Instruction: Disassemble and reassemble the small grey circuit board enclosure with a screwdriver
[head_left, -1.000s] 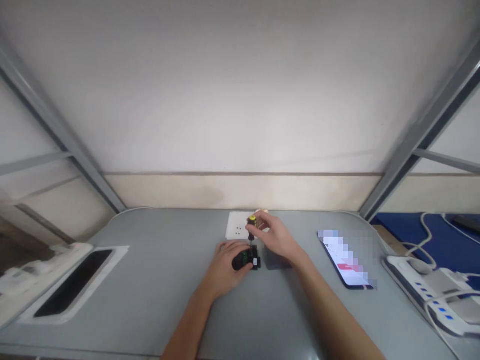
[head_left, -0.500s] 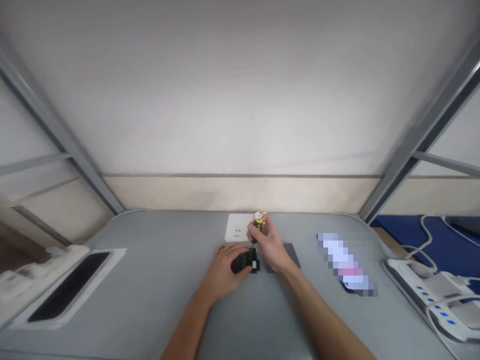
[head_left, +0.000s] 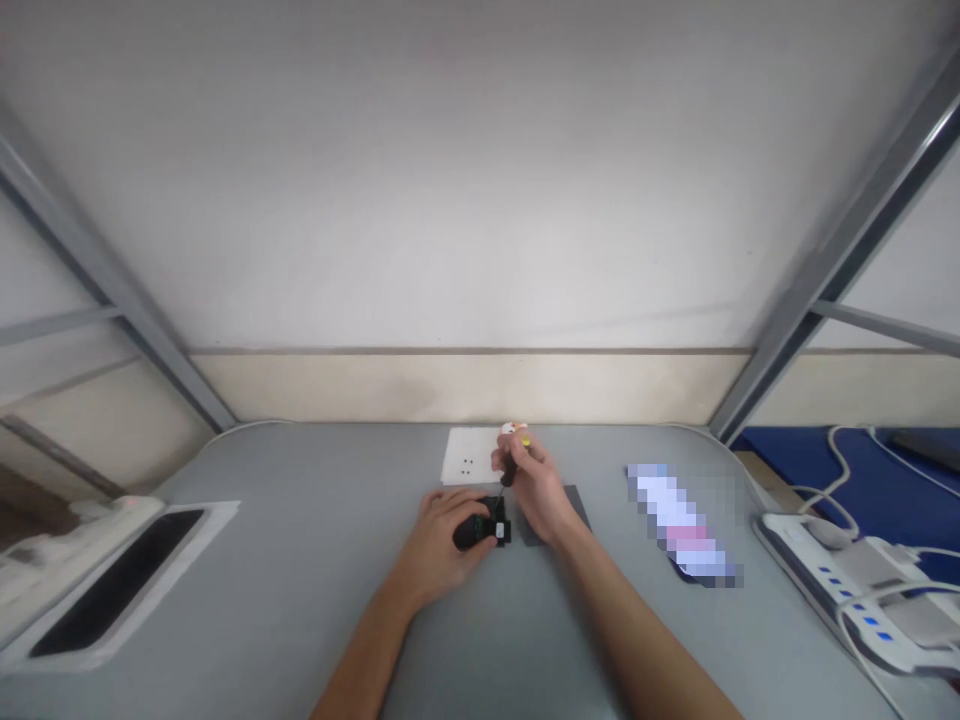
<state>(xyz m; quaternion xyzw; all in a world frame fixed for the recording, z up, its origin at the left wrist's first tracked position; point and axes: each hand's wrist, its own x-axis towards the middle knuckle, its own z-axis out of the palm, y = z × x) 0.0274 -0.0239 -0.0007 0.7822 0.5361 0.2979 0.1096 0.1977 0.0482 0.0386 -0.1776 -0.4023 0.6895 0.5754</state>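
My left hand (head_left: 447, 540) is wrapped round a black device (head_left: 472, 532) with a small white label, holding it on the grey table. A dark-handled screwdriver (head_left: 509, 469) is in my right hand (head_left: 536, 487), its tip touching or just over the back part of the device. The screwdriver slants slightly, and my fingers hide part of its handle. Several tiny dark screws lie on a white sheet (head_left: 454, 462) behind the hands. Beneath my right wrist, a dark grey flat pad (head_left: 577, 505) is partly covered.
A phone (head_left: 686, 530) with a pixelated screen lies to the right. White power strips stand at the right (head_left: 832, 590) and left (head_left: 75, 560) edges, with cables at the right. A black flat item (head_left: 120, 585) rests on white material at the left.
The whole view has shifted slightly, moving the scene left. My right hand has turned the screwdriver a little, and its fingers sit differently on the handle. My left hand keeps its hold.
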